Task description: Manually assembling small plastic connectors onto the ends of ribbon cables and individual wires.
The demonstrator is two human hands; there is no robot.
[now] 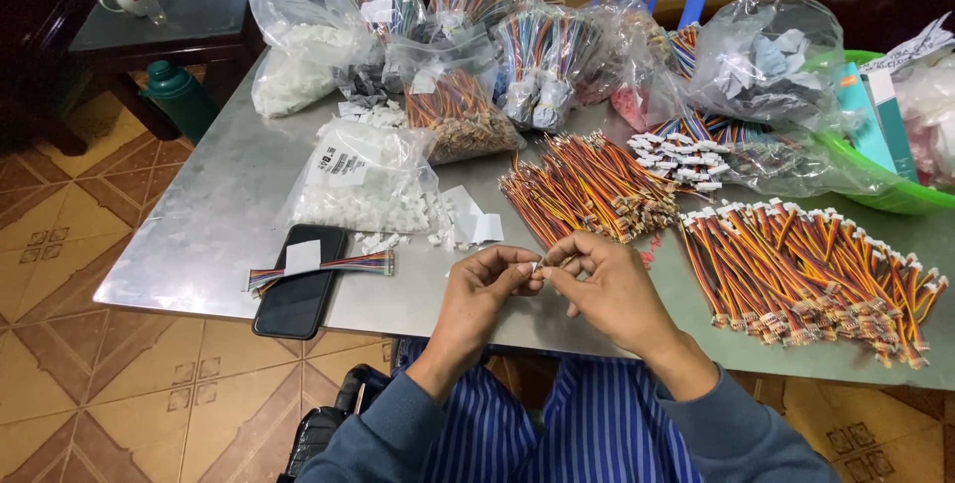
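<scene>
Both hands meet over the near edge of the metal table [199,234], just above the person's striped lap. The left hand [484,289] is closed in a pinch, thumb and fingertips pressed on a small white connector [538,265]. The right hand [609,284] is also closed, its fingers curled and pinching a thin wire piece at the same spot — the two sets of fingertips touch there, with the connector between them. The connector is too small to tell whether the wire is already seated in it.

Just behind the hands lies a loose wire pile [587,185], orange, yellow and red strands fanned toward the person. To the right — well apart from the hands — a wider harness row [816,274] is spread flat, white plugs at its far ends. Left of the hands a black phone [298,289] lies face up, with a flat ribbon cable [328,266] across its top. Beyond the phone sits a clear bag [368,180] of white housings, a few spilled beside it. Further bags of wire bundles crowd the back of the table, and a green basin [895,194] stands at the right edge.
</scene>
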